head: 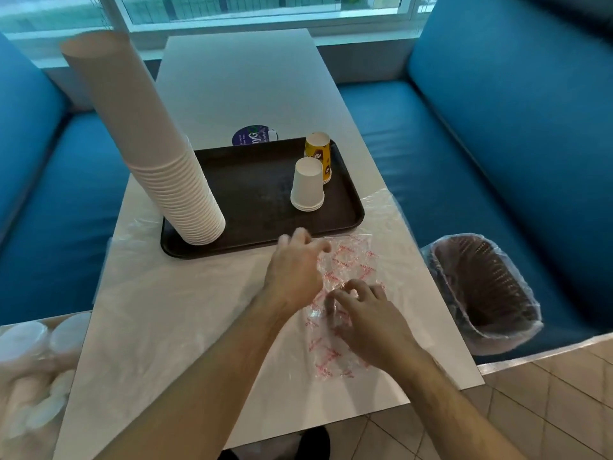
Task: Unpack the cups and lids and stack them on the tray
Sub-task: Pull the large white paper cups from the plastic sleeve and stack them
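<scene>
A dark brown tray lies on the white table. At its left end stands a tall stack of upside-down white paper cups. A short stack of white cups and a yellow cup stand at its right end. A clear plastic bag with red print lies flat in front of the tray. My left hand hovers over the bag's left edge with fingers spread, blurred. My right hand pinches the bag's plastic with curled fingers. White lids in plastic lie at the lower left.
Another clear plastic wrapper covers the table's near left part. A brown bin lined with plastic stands on the blue bench at the right. A round purple sticker sits behind the tray. Blue benches flank the table.
</scene>
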